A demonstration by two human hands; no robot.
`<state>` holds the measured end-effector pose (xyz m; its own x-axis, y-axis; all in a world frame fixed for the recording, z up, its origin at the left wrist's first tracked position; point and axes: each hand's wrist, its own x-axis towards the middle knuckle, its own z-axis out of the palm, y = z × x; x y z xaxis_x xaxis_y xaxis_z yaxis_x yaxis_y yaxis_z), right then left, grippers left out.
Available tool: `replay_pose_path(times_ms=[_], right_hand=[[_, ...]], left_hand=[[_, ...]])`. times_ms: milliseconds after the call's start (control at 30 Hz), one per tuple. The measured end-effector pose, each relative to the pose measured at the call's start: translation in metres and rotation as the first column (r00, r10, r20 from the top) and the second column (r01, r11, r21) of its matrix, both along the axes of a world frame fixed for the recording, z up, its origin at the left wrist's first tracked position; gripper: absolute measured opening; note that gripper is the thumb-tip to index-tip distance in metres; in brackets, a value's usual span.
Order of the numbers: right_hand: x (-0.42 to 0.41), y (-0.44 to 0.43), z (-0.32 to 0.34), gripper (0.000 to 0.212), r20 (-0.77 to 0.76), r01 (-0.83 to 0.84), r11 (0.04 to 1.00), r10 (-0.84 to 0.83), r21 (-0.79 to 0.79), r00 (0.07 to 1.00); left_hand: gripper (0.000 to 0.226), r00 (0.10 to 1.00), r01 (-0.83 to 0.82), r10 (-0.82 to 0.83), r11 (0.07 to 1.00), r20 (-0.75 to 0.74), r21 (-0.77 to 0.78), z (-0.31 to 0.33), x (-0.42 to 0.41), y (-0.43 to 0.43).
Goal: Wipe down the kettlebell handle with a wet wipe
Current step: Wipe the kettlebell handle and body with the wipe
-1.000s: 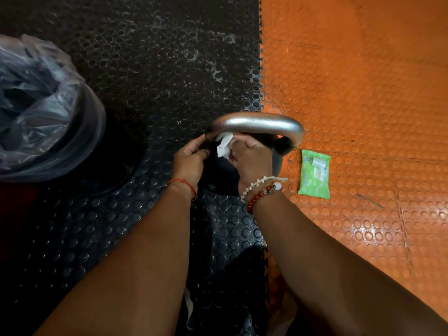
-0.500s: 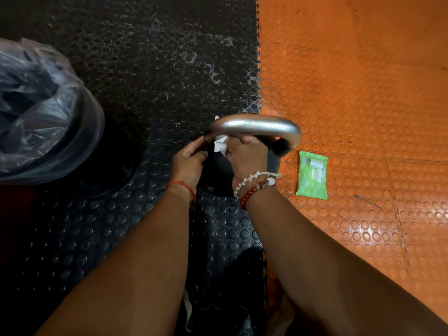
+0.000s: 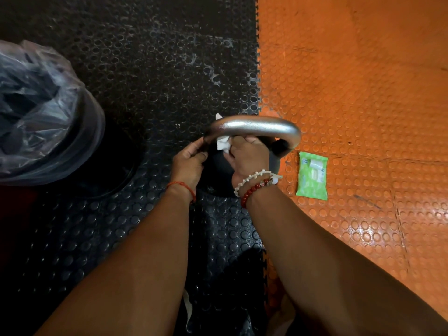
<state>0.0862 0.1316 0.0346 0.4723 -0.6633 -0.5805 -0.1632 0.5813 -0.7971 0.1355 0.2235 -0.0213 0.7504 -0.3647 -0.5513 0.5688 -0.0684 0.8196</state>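
The silver metal kettlebell handle (image 3: pixel 254 126) arched over the black round kettlebell body (image 3: pixel 275 163), which stood on the floor where the black studded rubber mat (image 3: pixel 145 69) met the orange studded rubber mat (image 3: pixel 363 93). The left hand (image 3: pixel 189 163) curled its fingers round the handle's left leg and steadied it. The right hand (image 3: pixel 247 158) clutched the white wet wipe (image 3: pixel 223 144) in bent fingers and pressed it up against the underside of the handle near the left bend; a corner of the wipe poked out above the bar.

The step in hand appeared to be the rubbing itself, and only the left part of the bar looked covered by the wipe. To do it well, the wipe would best wrap fully round the bar, not just touch its underside, and slide along the arch toward the right leg with firm, even pressure. The left hand's own patch would need wiping too, so that grip should shift once the rest was done. The bunched wipe might be refolded to offer a fresh face.

A green flat pack of wipes (image 3: pixel 312 175) lay on the orange mat just right of the kettlebell, and a round bin lined with a clear plastic bag (image 3: pixel 36 112) stood well to the left.
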Motion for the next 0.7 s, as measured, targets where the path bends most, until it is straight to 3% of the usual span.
replay_pose_path(times_ms=[200, 367, 700], right_hand=[[-0.005, 0.000, 0.004, 0.025, 0.021, -0.026, 0.999, 0.025, 0.029, 0.999], [-0.005, 0.005, 0.009, 0.027, 0.106, 0.011, 0.980, -0.033, 0.197, 0.994], [-0.002, 0.001, 0.014, 0.032, 0.125, 0.027, 0.969, -0.060, 0.246, 0.990]], left_hand=[[0.043, 1.000, 0.004, -0.004, 1.000, -0.008, 0.007, -0.003, 0.001, 0.001], [0.042, 1.000, 0.001, -0.001, 1.000, -0.013, 0.003, -0.001, 0.002, 0.001], [0.038, 0.998, 0.055, -0.056, 0.995, 0.018, 0.080, 0.022, 0.015, -0.001]])
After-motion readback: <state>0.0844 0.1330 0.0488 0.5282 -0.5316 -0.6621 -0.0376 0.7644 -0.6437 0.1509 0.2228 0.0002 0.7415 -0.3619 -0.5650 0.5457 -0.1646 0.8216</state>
